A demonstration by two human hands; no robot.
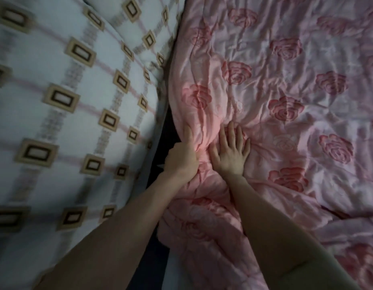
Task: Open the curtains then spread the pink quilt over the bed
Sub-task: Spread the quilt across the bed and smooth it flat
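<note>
**Two hands working the bunched edge of a pink quilt beside a pillow**

Seen from the wearer's head, looking down, two bare forearms reach up from the bottom of the view onto a bed. The room is dim, and the left side of the picture is slightly blurred.

The left hand (182, 156) is clenched around a thick fold of the pink quilt (286, 97), thumb pointing up along the fabric and fingers wrapped behind the bunched edge. Just beside it, the right hand (230, 151) lies flat and released, fingers spread, palm pressing down on the quilt's surface. It grips nothing.

The quilt, padded and patterned with darker pink roses, covers the right half and more of the view. It lies fairly flat farther out but is creased, and its near left edge is gathered into a rolled ridge that runs down between the arms.

To the left of that ridge, a narrow dark gap (171, 130) shows. Beyond the gap sits a large pale pillow (62, 91) with a grid of beige-framed rectangles and faint pink lines, touching the quilt's edge near the top.

The curtains are out of view.

What could go wrong, as a judgement: pulling the clenched fold while the flat palm pins the cloth could keep the ridge bunched. A hard tug toward the left could also drag the edge over the pillow or drop it into the dark gap.
</note>
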